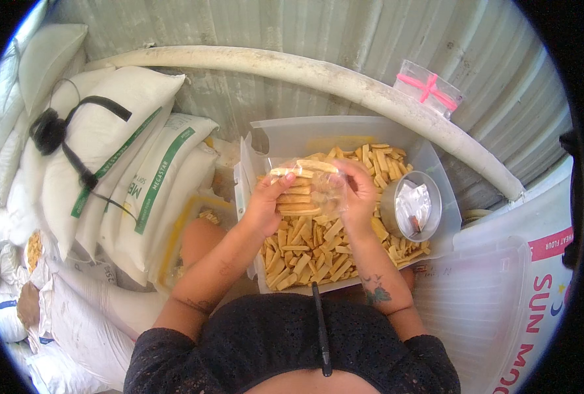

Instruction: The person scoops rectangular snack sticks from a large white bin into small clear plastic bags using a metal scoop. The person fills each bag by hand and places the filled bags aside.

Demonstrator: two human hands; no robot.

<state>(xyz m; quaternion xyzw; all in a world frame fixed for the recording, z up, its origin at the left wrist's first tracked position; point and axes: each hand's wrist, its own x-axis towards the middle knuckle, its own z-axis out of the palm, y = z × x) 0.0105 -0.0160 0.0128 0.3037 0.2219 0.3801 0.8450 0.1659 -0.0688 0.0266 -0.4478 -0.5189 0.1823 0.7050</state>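
My left hand (270, 199) grips a clear plastic bag (329, 194) by its filled side, thumb on top. Inside lie several pale yellow biscuit-like sticks (294, 198), stacked in a row. My right hand (360, 189) is at the bag's other side, its thumb and fingers on the loose film. Its fingertips meet the end of an upper stick (317, 166); whether they pinch this stick too is unclear. Both hands are above a translucent plastic bin (292, 129) that holds many loose sticks (316, 248).
A round metal tin (438, 209) with a silvery packet (413, 204) stands on the sticks at right. White flour sacks (119, 128) pile up at left, with a black strap (100, 102) on top. A yellow-rimmed tub (171, 246), a clear lid (474, 295) and a white pipe (282, 61) surround the bin.
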